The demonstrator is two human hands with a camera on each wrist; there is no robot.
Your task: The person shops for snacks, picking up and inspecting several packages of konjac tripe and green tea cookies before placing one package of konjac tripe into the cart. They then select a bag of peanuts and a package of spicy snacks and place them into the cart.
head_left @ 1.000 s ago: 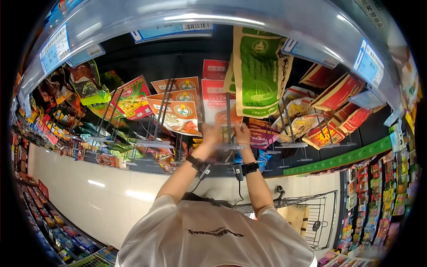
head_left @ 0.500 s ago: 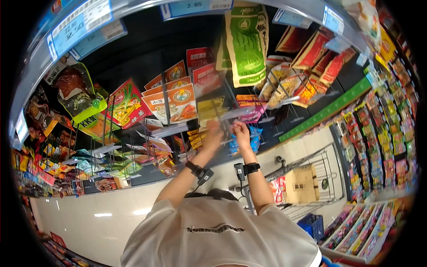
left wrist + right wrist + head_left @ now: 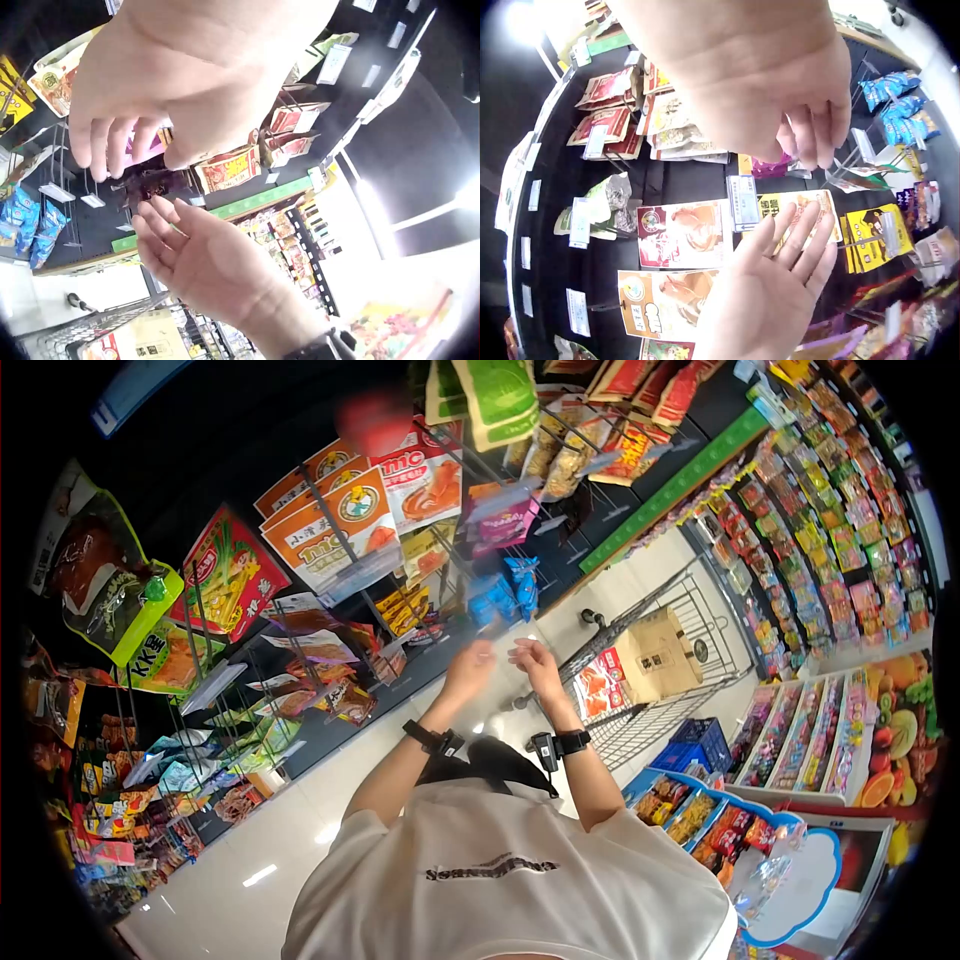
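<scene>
In the head view my left hand (image 3: 467, 668) and right hand (image 3: 538, 665) hang side by side in front of a snack rack, fingers loosely bent and holding nothing. Small blue bags (image 3: 495, 598) hang just beyond the fingertips. Above them are a purple packet (image 3: 500, 525) and small yellow packets (image 3: 403, 608). Higher up, a red-and-white packet (image 3: 420, 485) hangs beside orange-and-white packets (image 3: 340, 530). Both palms show empty between the wrist views: the right palm (image 3: 217, 262) in the left wrist view, the left palm (image 3: 772, 292) in the right one.
A wire shopping cart (image 3: 715, 630) stands to the right, carrying a brown paper bag (image 3: 655, 660) and a red-and-white package (image 3: 600, 685). Metal hooks with price tags jut from the rack. A green strip (image 3: 670, 490) edges it. Behind the cart sits a blue crate (image 3: 695, 745).
The view has swung, bringing the cart further in. Both hands have drawn down and away from the hanging packets, where they were reaching a second ago.
</scene>
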